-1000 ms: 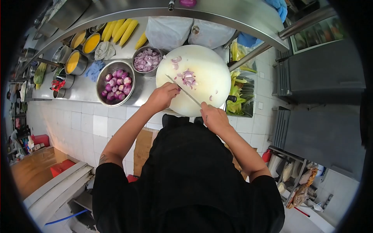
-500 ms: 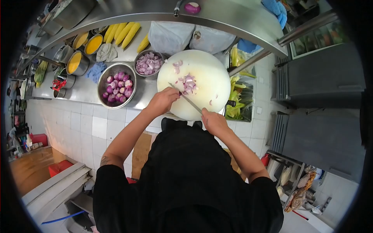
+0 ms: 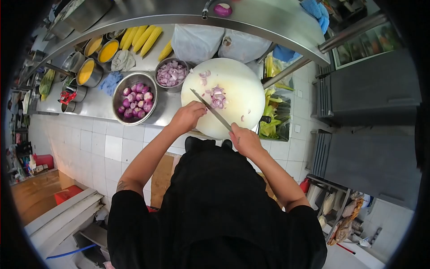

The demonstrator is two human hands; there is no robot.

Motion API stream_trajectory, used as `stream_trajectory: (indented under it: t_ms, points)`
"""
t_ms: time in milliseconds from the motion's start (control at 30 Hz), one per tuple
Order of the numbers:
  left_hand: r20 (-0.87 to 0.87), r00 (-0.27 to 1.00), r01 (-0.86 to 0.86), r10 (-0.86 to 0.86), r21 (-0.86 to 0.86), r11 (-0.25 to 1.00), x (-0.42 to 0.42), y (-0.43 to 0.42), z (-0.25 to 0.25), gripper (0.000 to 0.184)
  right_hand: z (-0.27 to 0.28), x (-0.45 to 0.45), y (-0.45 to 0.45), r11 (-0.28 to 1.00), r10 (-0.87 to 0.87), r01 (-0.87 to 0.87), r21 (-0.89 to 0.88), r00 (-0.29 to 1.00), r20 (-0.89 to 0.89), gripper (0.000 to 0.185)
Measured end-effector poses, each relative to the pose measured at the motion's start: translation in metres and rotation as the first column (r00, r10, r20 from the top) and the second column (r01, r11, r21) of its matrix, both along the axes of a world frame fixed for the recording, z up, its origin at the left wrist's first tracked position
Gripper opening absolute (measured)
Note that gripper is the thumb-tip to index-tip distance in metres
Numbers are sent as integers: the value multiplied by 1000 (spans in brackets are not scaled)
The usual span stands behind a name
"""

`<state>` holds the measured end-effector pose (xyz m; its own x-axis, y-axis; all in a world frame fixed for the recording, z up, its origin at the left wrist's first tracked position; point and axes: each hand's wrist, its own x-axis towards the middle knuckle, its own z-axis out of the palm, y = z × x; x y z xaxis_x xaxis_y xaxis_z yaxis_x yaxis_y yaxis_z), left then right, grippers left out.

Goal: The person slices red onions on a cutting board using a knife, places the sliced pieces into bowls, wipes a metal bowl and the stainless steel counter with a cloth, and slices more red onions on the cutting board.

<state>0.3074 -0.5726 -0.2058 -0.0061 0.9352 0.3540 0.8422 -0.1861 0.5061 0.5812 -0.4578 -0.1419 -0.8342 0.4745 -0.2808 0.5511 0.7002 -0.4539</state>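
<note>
My right hand (image 3: 245, 140) is closed round the handle of a kitchen knife (image 3: 217, 114), its blade slanting up and left over the round white cutting board (image 3: 244, 83). Against the near left of the board, my left hand (image 3: 189, 115) has its fingers bunched beside the blade. They pinch a small piece of red onion, mostly hidden by the fingers and knife. Just beyond the blade lies a heap of sliced red onion (image 3: 218, 97). A few more onion slices (image 3: 204, 77) lie farther back on the board.
Left of the board stand a steel bowl of whole peeled red onions (image 3: 135, 102) and a pot of sliced onion (image 3: 171, 74). Corn cobs (image 3: 148, 41) and white plastic bags (image 3: 197, 42) are behind. A steel shelf (image 3: 268, 27) overhangs the counter. A bin of green leaves (image 3: 274, 116) sits right.
The knife tip has shifted up and left, with the blade now higher beside my left fingers. My right hand has moved slightly left; my left hand has barely moved.
</note>
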Motion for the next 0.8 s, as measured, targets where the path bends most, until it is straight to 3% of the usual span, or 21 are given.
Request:
stream_trajectory:
  t_ms: [67, 167, 267, 367, 667, 800]
  points:
    - [5, 1000, -4, 4, -1, 1000, 1, 0, 0, 14, -10, -1, -1, 998, -24, 31, -53, 991, 131, 18]
    - [10, 1000, -16, 16, 5, 1000, 0, -1, 2, 14, 3, -3, 1, 1000, -3, 4, -18, 999, 50, 19]
    - [10, 1000, -15, 15, 18, 1000, 2, -1, 0, 14, -10, -2, -1, 997, -19, 29, -72, 990, 139, 18]
    - [13, 1000, -25, 25, 20, 999, 0, -2, -3, 14, 1, -3, 2, 1000, 9, -8, -24, 998, 55, 19]
    - [7, 1000, -29, 29, 46, 999, 3, -4, -5, 15, -6, -2, -3, 996, -17, 31, -82, 987, 159, 18]
    - [12, 999, -33, 33, 58, 998, 3, -5, -4, 16, -1, -3, -3, 999, 2, 1, -38, 997, 83, 18]
